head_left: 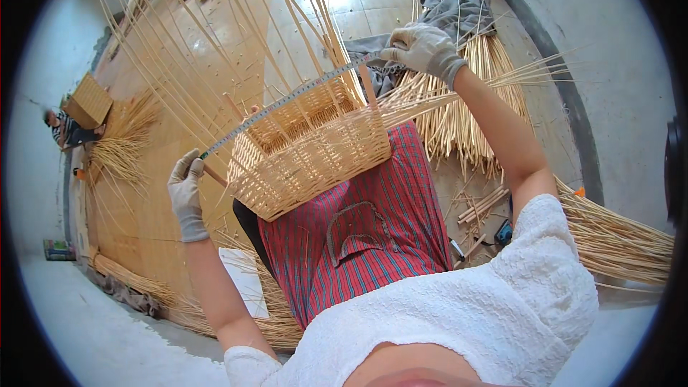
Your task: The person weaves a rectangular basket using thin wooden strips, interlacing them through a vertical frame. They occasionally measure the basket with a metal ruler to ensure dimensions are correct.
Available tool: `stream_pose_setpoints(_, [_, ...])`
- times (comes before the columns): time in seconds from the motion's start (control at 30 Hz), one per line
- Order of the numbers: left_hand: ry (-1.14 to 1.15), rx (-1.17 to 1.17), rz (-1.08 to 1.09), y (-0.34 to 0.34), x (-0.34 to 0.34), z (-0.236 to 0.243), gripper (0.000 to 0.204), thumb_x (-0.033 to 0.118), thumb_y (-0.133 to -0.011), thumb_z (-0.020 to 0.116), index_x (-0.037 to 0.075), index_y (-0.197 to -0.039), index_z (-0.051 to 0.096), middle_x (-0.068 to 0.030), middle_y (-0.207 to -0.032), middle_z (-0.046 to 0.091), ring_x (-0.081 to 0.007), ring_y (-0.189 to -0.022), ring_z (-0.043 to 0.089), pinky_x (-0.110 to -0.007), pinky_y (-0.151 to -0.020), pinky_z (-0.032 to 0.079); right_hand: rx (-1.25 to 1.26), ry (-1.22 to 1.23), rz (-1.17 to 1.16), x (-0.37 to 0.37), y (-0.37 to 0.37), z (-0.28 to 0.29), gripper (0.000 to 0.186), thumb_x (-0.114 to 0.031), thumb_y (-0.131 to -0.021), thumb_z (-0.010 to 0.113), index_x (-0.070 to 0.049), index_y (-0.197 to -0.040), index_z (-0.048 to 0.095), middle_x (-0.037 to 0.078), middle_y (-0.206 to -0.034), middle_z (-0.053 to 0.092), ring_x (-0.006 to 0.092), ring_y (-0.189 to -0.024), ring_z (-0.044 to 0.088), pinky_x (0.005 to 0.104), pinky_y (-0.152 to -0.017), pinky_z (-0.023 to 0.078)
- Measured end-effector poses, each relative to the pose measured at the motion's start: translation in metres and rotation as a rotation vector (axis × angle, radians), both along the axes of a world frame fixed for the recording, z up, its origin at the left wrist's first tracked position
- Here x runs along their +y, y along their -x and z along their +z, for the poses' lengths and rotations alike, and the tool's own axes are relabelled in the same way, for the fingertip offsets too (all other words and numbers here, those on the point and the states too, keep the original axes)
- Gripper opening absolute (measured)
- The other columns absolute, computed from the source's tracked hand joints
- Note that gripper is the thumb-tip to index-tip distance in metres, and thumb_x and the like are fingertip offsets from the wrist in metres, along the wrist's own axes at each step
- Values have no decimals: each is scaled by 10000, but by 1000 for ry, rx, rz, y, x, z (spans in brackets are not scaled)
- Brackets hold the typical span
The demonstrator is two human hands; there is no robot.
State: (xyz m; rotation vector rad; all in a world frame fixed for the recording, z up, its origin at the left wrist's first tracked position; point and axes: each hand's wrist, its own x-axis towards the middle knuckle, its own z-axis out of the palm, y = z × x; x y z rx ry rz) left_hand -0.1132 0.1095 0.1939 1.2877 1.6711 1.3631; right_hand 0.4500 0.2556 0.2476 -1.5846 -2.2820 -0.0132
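A partly woven wicker basket (312, 165) rests on my lap over a red plaid apron (358, 222). Long loose canes (244, 25) rise from its far side, and more stick out to the right. A tape measure (287, 99) is stretched across the basket's top from left to right. My left hand (186, 190), in a pale work glove, pinches the tape's left end beside the basket's left corner. At the tape's right end, my right hand (423, 50), gloved as well, grips it with closed fingers just above a wooden stake (368, 86) at the basket's corner.
Bundles of cane (466, 107) lie on the floor ahead right, partly under grey cloth (455, 0); another bundle (616, 236) lies at my right. Short sticks (481, 204) are scattered near my right knee. At the far left, a person (68, 129) sits beside a woven box (87, 104).
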Motion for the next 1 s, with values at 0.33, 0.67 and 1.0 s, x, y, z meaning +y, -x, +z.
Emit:
stream_pose_setpoints(0.33, [-505, 601, 574, -88, -11, 23, 520, 94, -958, 723, 9, -1429, 520, -133, -1239, 617, -211, -1120, 599, -363, -976, 506, 337, 294, 164, -28, 2, 11, 445, -454, -974, 578, -44, -1066, 724, 161, -1019, 736, 319, -970, 691, 419, -887, 525])
stream_pose_setpoints(0.67, [-425, 954, -335, -337, 25, -25, 1042, 377, -912, 684, 62, -1651, 20, -196, -1351, 617, -311, -1318, 561, -484, -1086, 410, 1193, 564, -80, -180, -29, -98, 388, -384, -1087, 522, -61, -904, 631, -7, -762, 577, 79, -621, 482, 251, -579, 395])
stream_pose_setpoints(1.0, [-124, 743, -276, -258, 41, 11, 1021, 265, -836, 758, 321, -1651, 146, -168, -868, 704, -368, -789, 701, -499, -714, 534, 1825, 153, -643, -235, -42, -191, 352, -387, -1078, 546, -54, -1080, 660, 53, -922, 654, 147, -767, 647, 272, -644, 547])
